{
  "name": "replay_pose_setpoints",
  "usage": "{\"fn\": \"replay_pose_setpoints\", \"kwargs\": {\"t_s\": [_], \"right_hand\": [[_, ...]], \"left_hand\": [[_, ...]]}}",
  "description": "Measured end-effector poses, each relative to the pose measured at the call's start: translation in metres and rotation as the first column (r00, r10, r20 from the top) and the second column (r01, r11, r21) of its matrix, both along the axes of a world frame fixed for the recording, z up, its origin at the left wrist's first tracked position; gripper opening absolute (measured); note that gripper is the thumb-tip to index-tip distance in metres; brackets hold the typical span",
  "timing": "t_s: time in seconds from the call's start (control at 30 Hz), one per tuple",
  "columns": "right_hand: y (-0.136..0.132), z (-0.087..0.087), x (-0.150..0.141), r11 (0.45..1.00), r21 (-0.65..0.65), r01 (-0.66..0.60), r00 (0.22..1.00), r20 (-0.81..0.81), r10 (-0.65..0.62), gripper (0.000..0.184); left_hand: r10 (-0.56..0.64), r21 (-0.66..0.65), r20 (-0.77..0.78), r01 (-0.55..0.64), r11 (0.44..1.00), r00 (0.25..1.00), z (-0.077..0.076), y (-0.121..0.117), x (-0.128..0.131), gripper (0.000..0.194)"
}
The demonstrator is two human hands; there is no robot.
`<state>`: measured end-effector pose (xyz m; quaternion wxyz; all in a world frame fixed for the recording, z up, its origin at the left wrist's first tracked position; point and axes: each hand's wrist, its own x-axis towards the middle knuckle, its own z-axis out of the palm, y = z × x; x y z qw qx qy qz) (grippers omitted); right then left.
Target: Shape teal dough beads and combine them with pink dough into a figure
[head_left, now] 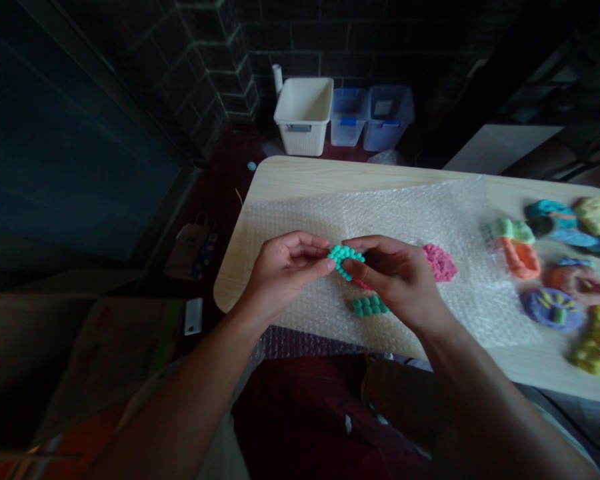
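Note:
My left hand (285,267) and my right hand (397,277) meet above the bubble wrap (305,220), both pinching a small piece of teal clay beads (345,257) stuck together. Beneath my right hand lies a green row of clay beads (369,306) on the wrap. A pink clay lump (439,262) rests just right of my right hand. A sliver of red clay shows under my right fingers.
The light wooden table (300,175) carries several finished clay shapes at the right: an orange-and-green piece (520,250), a purple disc (554,309), a yellow-green cluster (597,340), a blue piece (555,217). A white bin (304,113) and blue tubs (370,117) stand on the floor beyond.

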<state>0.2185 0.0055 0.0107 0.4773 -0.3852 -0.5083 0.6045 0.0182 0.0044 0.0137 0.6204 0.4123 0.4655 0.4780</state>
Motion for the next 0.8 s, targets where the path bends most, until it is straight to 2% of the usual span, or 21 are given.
{"fn": "replay_pose_setpoints", "kwargs": {"t_s": [0.13,0.27,0.67,0.8], "right_hand": [[-0.0004,-0.0015,0.0032,0.997,0.082,-0.017,0.996,0.084,0.010,0.032],[-0.0002,0.0006,0.0054,0.985,0.159,-0.063,0.986,0.163,0.037,0.023],[-0.0009,0.0005,0.0027,0.987,0.144,-0.073,0.985,0.163,0.049,0.020],[0.0003,0.0003,0.0019,0.994,0.101,-0.049,0.997,0.069,0.042,0.020]], "left_hand": [[-0.003,0.006,-0.001,0.003,1.000,1.000,0.0027,0.0009,0.0006,0.030],[-0.025,-0.001,0.009,0.025,1.000,1.000,0.0051,0.0003,0.0008,0.032],[-0.017,-0.018,0.021,0.017,1.000,1.000,0.0051,-0.0011,-0.0006,0.037],[-0.012,-0.032,0.047,0.014,0.999,0.999,0.0070,-0.0016,0.0000,0.039]]}}
